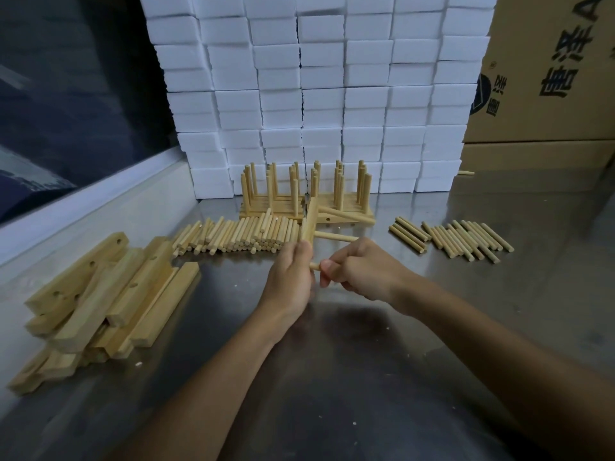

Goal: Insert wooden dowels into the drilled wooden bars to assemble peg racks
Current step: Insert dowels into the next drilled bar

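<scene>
My left grip [293, 274] is clamped round a drilled wooden bar [310, 224], which I hold upright above the desk [332, 361], its top end rising past my knuckles. One dowel [336, 237] already sits in the bar, sticking out sideways to the right just above my right grip [362, 271]. That right grip pinches a second dowel [315, 266] between thumb and curled fingers, its tip touching the bar right beside my left thumb; how far it has gone in I cannot tell.

Just beyond my left grip lies a long heap of loose dowels [239, 236], ends pointing toward me. Beyond and to the right of my right grip a smaller batch of dowels [462, 239] lies spread on the desk. Straight ahead, past both grips, finished peg racks [299, 197] stand in a cluster with pegs upright. Well to the left of my left grip is a rough stack of drilled bars [100, 294]. A wall of white foam blocks [316, 94] rises behind the racks, with a cardboard box [549, 68] at its right.
</scene>
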